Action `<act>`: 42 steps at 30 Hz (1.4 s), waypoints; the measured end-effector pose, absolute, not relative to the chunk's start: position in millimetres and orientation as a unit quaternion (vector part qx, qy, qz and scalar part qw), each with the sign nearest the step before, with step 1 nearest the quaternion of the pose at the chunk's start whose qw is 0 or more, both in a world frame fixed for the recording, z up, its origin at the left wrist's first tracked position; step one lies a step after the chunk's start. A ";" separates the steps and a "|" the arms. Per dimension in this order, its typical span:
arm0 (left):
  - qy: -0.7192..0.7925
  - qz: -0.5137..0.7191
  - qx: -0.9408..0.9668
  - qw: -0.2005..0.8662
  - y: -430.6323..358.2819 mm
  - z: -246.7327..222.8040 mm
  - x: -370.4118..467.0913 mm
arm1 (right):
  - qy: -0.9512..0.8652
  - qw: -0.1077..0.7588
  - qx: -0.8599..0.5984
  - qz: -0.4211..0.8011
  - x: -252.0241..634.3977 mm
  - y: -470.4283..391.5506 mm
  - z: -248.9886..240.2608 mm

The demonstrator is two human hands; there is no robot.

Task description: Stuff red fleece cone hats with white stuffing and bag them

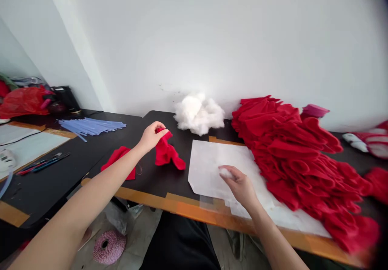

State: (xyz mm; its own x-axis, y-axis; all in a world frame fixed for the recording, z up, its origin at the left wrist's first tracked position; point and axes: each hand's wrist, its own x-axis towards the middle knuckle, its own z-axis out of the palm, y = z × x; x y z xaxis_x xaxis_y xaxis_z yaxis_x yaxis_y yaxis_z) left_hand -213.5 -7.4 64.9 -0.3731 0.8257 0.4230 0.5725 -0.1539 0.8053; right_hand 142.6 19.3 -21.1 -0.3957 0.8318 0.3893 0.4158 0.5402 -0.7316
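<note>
In the left grip (154, 136), creased red cloth (165, 153) droops limply.

Wkshp w/ fabric pile (291, 148), stuffing (198, 114)

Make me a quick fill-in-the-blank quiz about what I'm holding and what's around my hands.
1. The cloth held in the left hand is ____ in colour.
2. The right hand pinches a small fluffy tuft whose colour is ____.
3. In the picture, the big cloth heap lies to the ____ of the fluff pile.
4. The striped spool sits ____ than the tabletop.

Missing words: red; white; right; lower.
</note>
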 end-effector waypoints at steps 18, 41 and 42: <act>0.633 0.300 0.713 -0.031 -41.1 50.1 -81.7 | -0.880 0.282 -0.375 0.074 143.7 15.6 -49.8; 0.552 0.549 0.625 0.059 -50.1 19.3 -26.2 | -0.755 0.517 -0.287 0.285 87.0 -54.5 -17.1; 0.533 0.552 0.638 0.063 -53.0 21.2 -19.8 | -0.767 0.503 -0.281 0.285 88.3 -52.5 -20.8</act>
